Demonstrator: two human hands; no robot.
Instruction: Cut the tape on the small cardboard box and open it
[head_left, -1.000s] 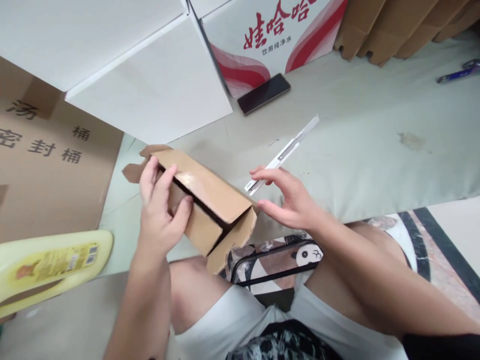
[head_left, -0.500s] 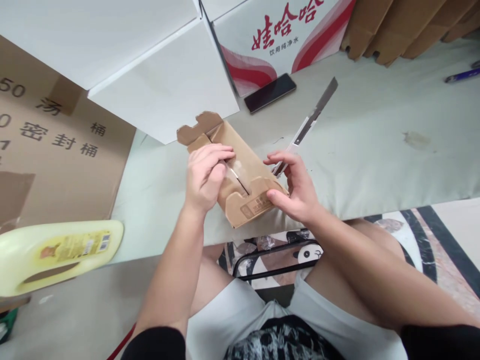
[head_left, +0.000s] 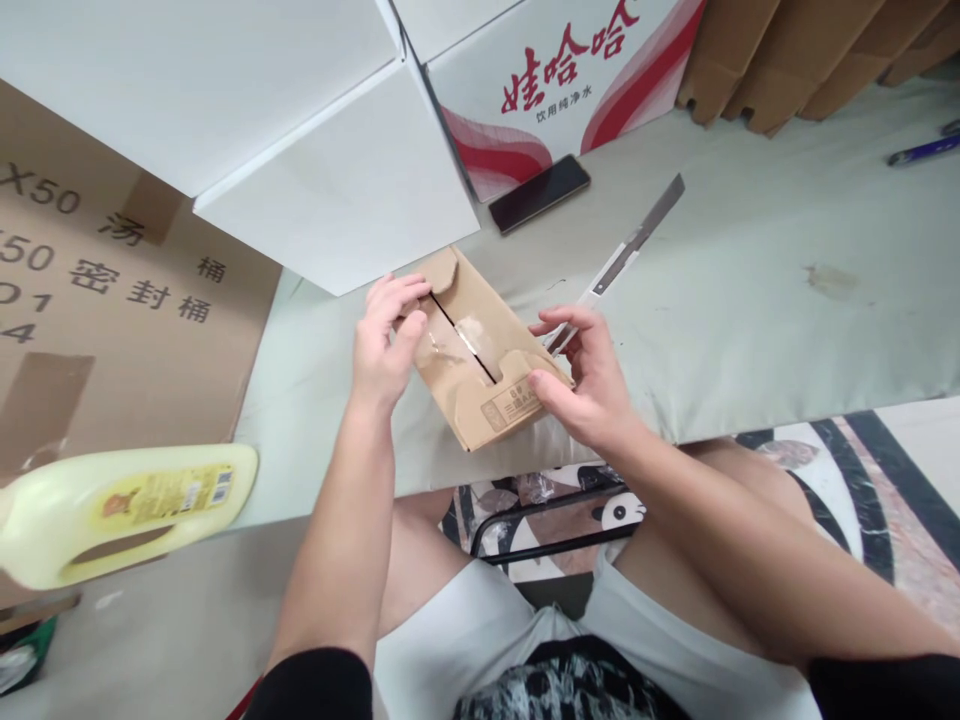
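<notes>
A small brown cardboard box (head_left: 480, 300) lies slanted on the cloth-covered table, a dark slit along its middle and clear tape on top. My left hand (head_left: 390, 340) grips its far left corner, fingers bent over the edge beside a folded-in end flap (head_left: 440, 272). At the near right end, the thumb of my right hand (head_left: 581, 375) presses on the printed flap (head_left: 512, 405). The curled fingers of that hand close around the handle of a utility knife (head_left: 619, 262), its long blade pointing away to the upper right. Part of the handle is hidden behind the fingers.
A black phone (head_left: 540, 195) lies before a white and red carton (head_left: 555, 90). White boxes (head_left: 337, 180) and a large brown carton (head_left: 135, 300) stand left, near a yellow bottle (head_left: 172, 500). Folded cardboard (head_left: 802, 60) and a blue pen (head_left: 922, 150) are at the right.
The box's far end flap, sticking outward before, is now folded in over the top. My left hand has moved left to the corner. The knife has shifted slightly right.
</notes>
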